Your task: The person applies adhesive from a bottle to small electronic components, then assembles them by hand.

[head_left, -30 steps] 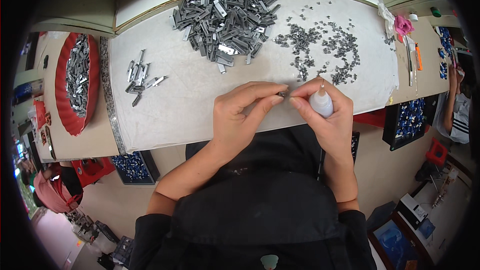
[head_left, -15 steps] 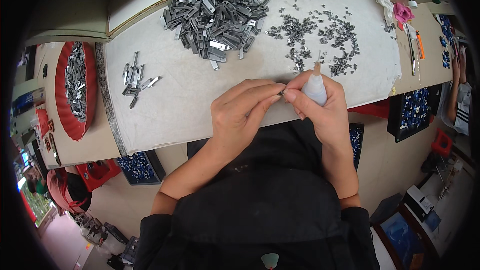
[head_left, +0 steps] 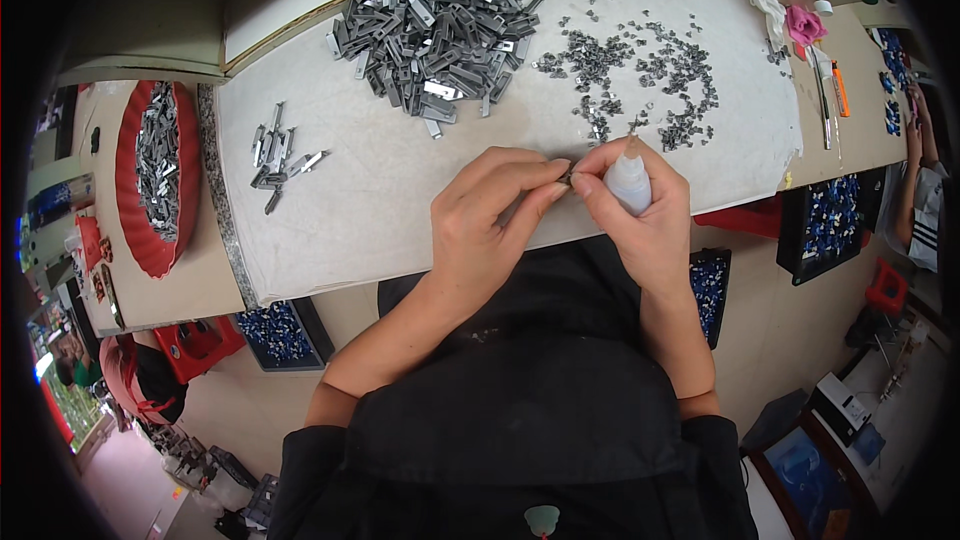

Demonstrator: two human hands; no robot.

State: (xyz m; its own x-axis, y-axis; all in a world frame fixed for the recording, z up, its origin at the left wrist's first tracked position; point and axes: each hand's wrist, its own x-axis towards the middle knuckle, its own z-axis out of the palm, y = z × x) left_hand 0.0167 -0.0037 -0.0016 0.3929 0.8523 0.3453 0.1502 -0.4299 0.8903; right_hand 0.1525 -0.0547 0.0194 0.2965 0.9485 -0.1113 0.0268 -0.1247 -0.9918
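Thumb and forefinger of my left hand pinch a small dark metal piece, mostly covered by the fingertips. My right hand is closed around a translucent white squeeze bottle whose thin nozzle points away from me. Its thumb and forefinger meet at the same small piece, so the fingertips of both hands nearly touch. Beyond the bottle lie many tiny metal clips, scattered on the white sheet. A heap of grey metal bars sits at the far middle, and several separate bars lie at the left.
Left of the sheet stands a red scalloped tray filled with metal parts. An orange cutter and a pink crumpled item are at the far right. Black bins of blue and white parts stand below table level. A co-worker's arm shows at the right edge.
My left hand has tilted slightly and its fingers have shifted a little around the small piece. The bottle in my right hand has moved slightly left. The whole view has shifted a little.
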